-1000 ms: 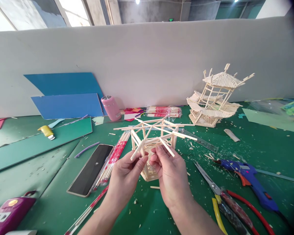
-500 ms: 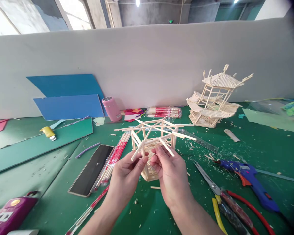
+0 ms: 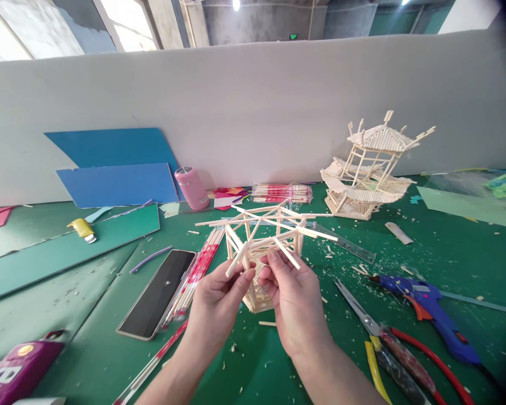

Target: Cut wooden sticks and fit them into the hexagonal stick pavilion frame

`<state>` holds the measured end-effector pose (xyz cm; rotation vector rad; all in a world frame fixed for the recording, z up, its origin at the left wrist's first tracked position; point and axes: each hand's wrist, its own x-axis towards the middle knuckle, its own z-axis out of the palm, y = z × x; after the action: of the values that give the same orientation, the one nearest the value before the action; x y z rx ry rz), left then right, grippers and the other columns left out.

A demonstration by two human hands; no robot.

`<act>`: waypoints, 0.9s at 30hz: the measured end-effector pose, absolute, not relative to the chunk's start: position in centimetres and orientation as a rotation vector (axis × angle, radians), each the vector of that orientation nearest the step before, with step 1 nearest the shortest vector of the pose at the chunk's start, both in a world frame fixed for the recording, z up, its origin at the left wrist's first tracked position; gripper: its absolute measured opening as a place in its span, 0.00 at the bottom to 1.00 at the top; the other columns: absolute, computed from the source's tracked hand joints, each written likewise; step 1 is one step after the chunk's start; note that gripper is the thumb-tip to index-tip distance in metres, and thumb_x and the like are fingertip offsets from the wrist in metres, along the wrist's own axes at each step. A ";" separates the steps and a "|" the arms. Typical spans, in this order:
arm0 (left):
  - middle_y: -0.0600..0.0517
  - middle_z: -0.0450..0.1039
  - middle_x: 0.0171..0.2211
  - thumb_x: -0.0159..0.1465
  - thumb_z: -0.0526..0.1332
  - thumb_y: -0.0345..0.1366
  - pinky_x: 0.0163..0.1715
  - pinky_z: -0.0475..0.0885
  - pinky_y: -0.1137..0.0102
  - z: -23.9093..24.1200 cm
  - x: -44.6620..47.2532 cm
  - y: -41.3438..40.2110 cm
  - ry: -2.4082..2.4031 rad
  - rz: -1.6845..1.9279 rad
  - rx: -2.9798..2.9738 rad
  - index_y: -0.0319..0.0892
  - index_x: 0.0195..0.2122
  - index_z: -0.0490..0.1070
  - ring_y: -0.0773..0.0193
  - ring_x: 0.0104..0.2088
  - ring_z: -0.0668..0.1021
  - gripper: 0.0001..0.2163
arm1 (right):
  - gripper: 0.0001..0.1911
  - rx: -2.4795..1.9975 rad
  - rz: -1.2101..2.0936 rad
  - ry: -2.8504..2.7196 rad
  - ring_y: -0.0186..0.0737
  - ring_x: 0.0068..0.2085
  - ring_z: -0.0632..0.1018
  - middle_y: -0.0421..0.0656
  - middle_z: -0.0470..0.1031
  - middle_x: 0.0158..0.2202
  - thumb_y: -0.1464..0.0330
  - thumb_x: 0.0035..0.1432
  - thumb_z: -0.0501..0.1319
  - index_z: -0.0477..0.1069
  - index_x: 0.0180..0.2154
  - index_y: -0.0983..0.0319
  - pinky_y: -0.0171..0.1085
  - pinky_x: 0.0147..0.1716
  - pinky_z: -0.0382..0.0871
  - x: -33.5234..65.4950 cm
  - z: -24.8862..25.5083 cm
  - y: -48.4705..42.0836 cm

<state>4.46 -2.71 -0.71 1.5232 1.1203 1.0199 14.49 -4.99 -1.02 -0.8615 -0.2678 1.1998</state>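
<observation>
Nearest, to the right of the stick frame (image 3: 274, 241) and on its near side, scissors (image 3: 369, 323) lie on the green counter (image 3: 236, 365), blades angled towards it. The frame stands upright on the counter, its roof sticks jutting out all round, with 2 hands at its near side. The left hand (image 3: 217, 298) grasps it at the near left post. The right hand (image 3: 297, 301) has its fingers curled together under a jutting stick just beside that post – what they pinch, if anything, I cannot tell.

Right of the frame lies a blue glue gun (image 3: 432, 315); left of it, a phone (image 3: 158, 295) and, closer, a packet of sticks (image 3: 202, 267). Beyond the frame come a second stick packet (image 3: 280, 193), a pink bottle (image 3: 192, 188) to its left, and a stick pavilion (image 3: 382, 138) to its right. Farthest – 2 blue boards (image 3: 118, 183), well left of the frame, lean against a grey partition (image 3: 257, 112).
</observation>
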 end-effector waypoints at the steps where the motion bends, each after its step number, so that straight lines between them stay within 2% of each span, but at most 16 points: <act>1: 0.52 0.75 0.27 0.56 0.62 0.34 0.31 0.69 0.72 -0.7 4.4 -2.7 1.117 1.021 1.527 0.40 0.32 0.77 0.63 0.31 0.73 0.06 | 0.08 -0.861 1.199 -0.267 0.27 0.21 0.70 0.34 0.70 0.17 0.66 0.48 0.65 0.68 0.25 0.63 0.29 0.26 0.66 14.5 -1.0 -5.0; 27: 0.52 0.74 0.28 0.56 0.62 0.34 0.32 0.69 0.71 -0.9 4.3 -2.8 1.066 1.014 1.481 0.40 0.32 0.76 0.61 0.32 0.74 0.05 | 0.07 -0.868 1.183 -0.219 0.27 0.22 0.71 0.34 0.71 0.18 0.66 0.48 0.66 0.70 0.27 0.63 0.29 0.25 0.67 14.3 -1.2 -5.0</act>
<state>4.31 -2.77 -0.89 1.4805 1.0659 1.0140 14.27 -4.98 -1.19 -0.8679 -0.2187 1.1830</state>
